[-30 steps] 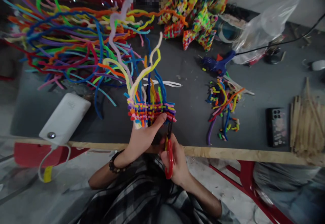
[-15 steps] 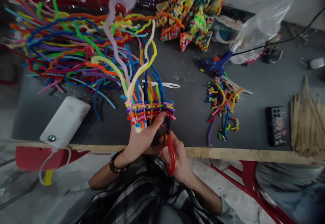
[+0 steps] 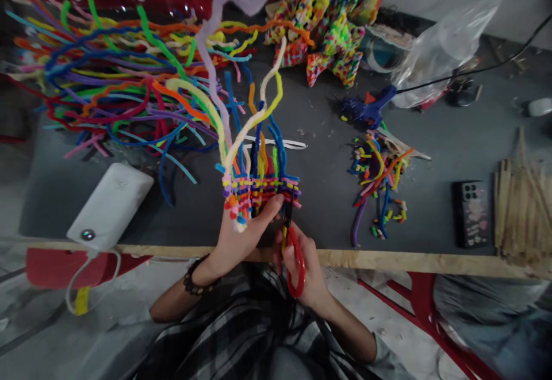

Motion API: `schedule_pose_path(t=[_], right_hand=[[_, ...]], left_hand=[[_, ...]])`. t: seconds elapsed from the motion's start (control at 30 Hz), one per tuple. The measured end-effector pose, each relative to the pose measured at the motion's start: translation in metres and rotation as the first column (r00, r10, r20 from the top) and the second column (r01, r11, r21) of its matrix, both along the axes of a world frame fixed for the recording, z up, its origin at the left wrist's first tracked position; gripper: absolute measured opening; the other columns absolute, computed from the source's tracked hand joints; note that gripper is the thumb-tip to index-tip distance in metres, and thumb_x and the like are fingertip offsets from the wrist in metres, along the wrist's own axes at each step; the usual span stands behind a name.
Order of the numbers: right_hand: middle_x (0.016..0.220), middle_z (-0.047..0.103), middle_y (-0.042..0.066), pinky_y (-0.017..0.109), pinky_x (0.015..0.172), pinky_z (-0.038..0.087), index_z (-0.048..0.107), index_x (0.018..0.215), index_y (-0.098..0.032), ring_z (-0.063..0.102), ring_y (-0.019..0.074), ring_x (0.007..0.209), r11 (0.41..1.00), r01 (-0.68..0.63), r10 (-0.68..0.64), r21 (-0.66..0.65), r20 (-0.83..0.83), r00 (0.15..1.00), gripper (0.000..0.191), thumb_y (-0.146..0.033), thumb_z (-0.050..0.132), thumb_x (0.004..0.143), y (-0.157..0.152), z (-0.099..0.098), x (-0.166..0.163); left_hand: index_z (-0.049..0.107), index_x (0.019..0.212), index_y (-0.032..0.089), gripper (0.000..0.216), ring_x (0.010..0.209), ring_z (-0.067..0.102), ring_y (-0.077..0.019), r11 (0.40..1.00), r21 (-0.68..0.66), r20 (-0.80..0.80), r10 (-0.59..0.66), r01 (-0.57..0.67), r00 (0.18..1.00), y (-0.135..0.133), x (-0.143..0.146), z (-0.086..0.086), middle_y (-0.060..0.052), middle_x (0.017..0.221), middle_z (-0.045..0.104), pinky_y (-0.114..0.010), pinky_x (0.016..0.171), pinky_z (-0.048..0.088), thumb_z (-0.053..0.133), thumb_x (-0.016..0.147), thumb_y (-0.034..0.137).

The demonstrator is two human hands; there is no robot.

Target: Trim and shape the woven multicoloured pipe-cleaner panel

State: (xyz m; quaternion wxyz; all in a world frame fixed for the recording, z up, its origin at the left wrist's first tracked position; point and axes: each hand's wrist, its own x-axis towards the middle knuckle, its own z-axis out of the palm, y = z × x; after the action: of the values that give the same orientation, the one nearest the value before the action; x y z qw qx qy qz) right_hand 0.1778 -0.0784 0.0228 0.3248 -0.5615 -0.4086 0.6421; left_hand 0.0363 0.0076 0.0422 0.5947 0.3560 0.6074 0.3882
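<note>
A: What's different from a second ago?

B: The woven mat (image 3: 260, 184) sits slightly farther right, and the long purple stem (image 3: 213, 81) above its far left side now leans more to the right at its tip.

A: And the scissors (image 3: 296, 240)?

B: Also a touch farther right. Their blades point away from the person, by the short strip ends on the mat's right edge. I can't tell whether they bite on anything.

A: How is each hand?

B: The left hand (image 3: 240, 241) is partly closed, pinching the mat with its thumb on top; its fingers are mostly hidden beneath. The right hand (image 3: 311, 268) is curled closed round the red handles. How far apart the blades stand is too small to make out.

A: Where's the mat exactly?

B: Over the near part of the table (image 3: 325, 207), between the white power bank (image 3: 114, 204) on the left and the colourful scraps (image 3: 379, 164) on the right.

A: What does the shift mean?

B: To my eye, only a small resettling: the mat remains gripped, its right edge within the blades' reach.
</note>
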Motion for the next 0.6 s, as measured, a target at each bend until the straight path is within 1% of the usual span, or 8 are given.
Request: schedule_pose_path(t=[0.13, 0.23, 0.3, 0.37, 0.43, 0.6], right_hand=[[0.066, 0.057, -0.004, 0.028, 0.055, 0.043, 0.058, 0.094, -0.023, 0.054, 0.0141, 0.055, 1.0, -0.001, 0.001, -0.026, -0.001, 1.0, 0.042, -0.063, 0.055, 0.106, 0.005, 0.006, 0.0], [0.065, 0.06, -0.003, 0.029, 0.062, 0.047, 0.059, 0.089, -0.022, 0.058, 0.0149, 0.059, 1.0, -0.024, 0.024, -0.011, 0.031, 0.999, 0.038, -0.054, 0.054, 0.109, 0.01, 0.011, 0.0], [0.067, 0.059, -0.003, 0.028, 0.061, 0.044, 0.058, 0.084, -0.022, 0.054, 0.0137, 0.059, 0.999, -0.037, 0.036, 0.01, 0.084, 0.996, 0.037, -0.05, 0.055, 0.109, 0.013, 0.012, 0.001], [0.067, 0.055, -0.004, 0.027, 0.057, 0.039, 0.054, 0.08, -0.022, 0.047, 0.0121, 0.058, 0.999, -0.04, 0.035, 0.032, 0.16, 0.987, 0.037, -0.048, 0.058, 0.107, 0.015, 0.012, 0.001], [0.066, 0.053, -0.005, 0.027, 0.056, 0.036, 0.051, 0.079, -0.023, 0.044, 0.0117, 0.057, 0.998, -0.045, 0.036, 0.037, 0.211, 0.977, 0.037, -0.048, 0.059, 0.106, 0.017, 0.012, 0.002], [0.068, 0.063, -0.002, 0.029, 0.06, 0.043, 0.056, 0.08, -0.023, 0.058, 0.0143, 0.058, 0.998, -0.052, 0.044, 0.026, 0.233, 0.972, 0.04, -0.051, 0.054, 0.108, 0.021, 0.016, 0.004]], left_hand=[[0.076, 0.086, 0.026, 0.02, 0.087, 0.079, -0.0241, 0.999, 0.039, 0.0, -0.018, 0.018, 1.0, 0.003, -0.003, 0.0, -0.003, 0.089, 0.081, -0.037, 0.088, 0.067, 0.082, 0.087, 0.044], [0.074, 0.079, 0.026, 0.024, 0.075, 0.075, -0.0232, 0.999, 0.03, -0.034, -0.01, 0.011, 0.999, 0.004, -0.005, 0.001, -0.002, 0.077, 0.076, -0.036, 0.08, 0.067, 0.082, 0.086, 0.047], [0.073, 0.076, 0.025, 0.028, 0.07, 0.074, -0.0235, 1.0, 0.022, -0.06, -0.012, 0.013, 0.998, 0.005, -0.004, 0.0, -0.002, 0.071, 0.074, -0.036, 0.074, 0.067, 0.082, 0.086, 0.049], [0.073, 0.074, 0.025, 0.029, 0.07, 0.074, -0.0248, 1.0, 0.027, -0.067, -0.013, 0.015, 0.998, 0.006, -0.004, 0.0, -0.002, 0.068, 0.072, -0.037, 0.073, 0.067, 0.083, 0.086, 0.05], [0.073, 0.075, 0.025, 0.029, 0.071, 0.074, -0.0251, 0.999, 0.032, -0.054, -0.006, 0.008, 0.999, 0.007, -0.002, 0.0, -0.002, 0.067, 0.071, -0.038, 0.073, 0.067, 0.083, 0.085, 0.051], [0.072, 0.077, 0.023, 0.031, 0.068, 0.072, -0.0211, 1.0, 0.003, -0.062, -0.008, 0.008, 0.998, 0.012, 0.004, -0.002, -0.004, 0.074, 0.075, -0.034, 0.068, 0.065, 0.084, 0.085, 0.05]])
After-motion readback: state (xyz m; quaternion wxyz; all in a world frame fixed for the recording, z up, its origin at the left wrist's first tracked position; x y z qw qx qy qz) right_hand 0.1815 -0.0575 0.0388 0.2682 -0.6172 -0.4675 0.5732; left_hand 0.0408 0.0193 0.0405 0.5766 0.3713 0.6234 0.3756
